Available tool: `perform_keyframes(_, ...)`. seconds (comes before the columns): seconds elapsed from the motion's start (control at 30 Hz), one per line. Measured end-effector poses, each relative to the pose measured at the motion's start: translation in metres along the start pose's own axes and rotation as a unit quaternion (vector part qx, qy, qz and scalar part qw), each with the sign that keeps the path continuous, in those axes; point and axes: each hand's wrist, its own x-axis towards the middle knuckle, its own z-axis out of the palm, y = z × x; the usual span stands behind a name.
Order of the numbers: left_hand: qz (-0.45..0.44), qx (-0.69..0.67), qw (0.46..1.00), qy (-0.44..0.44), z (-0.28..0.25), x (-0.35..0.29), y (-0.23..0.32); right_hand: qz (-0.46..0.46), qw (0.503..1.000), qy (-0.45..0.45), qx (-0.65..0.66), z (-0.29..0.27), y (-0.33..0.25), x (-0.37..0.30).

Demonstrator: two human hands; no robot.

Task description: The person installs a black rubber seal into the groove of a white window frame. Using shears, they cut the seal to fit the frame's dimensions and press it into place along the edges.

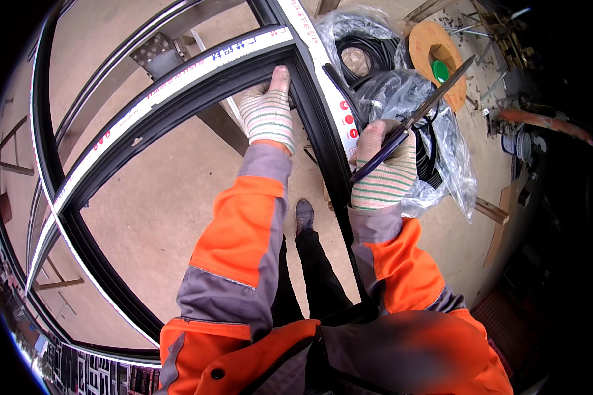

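Both hands wear white knit gloves with coloured stripes. My left hand [269, 117] is at the inner far corner of a black window frame [197, 108], its thumb laid along the black profile and its other fingers curled, partly hidden. White protective film [244, 47] with printing covers the frame's upper faces. Just right of the frame's right bar, my right hand [385, 168] is closed round a pair of scissors [435, 97] with dark purple handles. Their blades point to the far right. A short black strip [339, 85] lies along the right bar.
Coils of black rubber strip [382, 52] in clear plastic bags [451, 155] lie to the right. Behind them stands a wooden reel [435, 39] with a green round thing [440, 70] at its middle. Wood pieces [491, 210] lie near. My shoe [304, 216] shows through the frame.
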Motion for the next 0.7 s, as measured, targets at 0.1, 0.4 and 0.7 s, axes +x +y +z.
perform_keyframes(0.1, -0.032, -0.092, 0.995, -0.032, -0.005, 0.006, -0.003, -0.006, 1.000, 0.001, 0.006, 0.001, -0.002, -0.001)
perform_keyframes(0.4, -0.093, -0.189, 0.970, -0.122, -0.018, 0.006, 0.007, 0.004, 1.000, 0.001, 0.012, 0.000, 0.001, 0.002)
perform_keyframes(0.7, -0.042, -0.108, 0.990, -0.076, -0.022, 0.014, 0.001, -0.014, 1.000, -0.005, 0.006, 0.001, -0.001, -0.001)
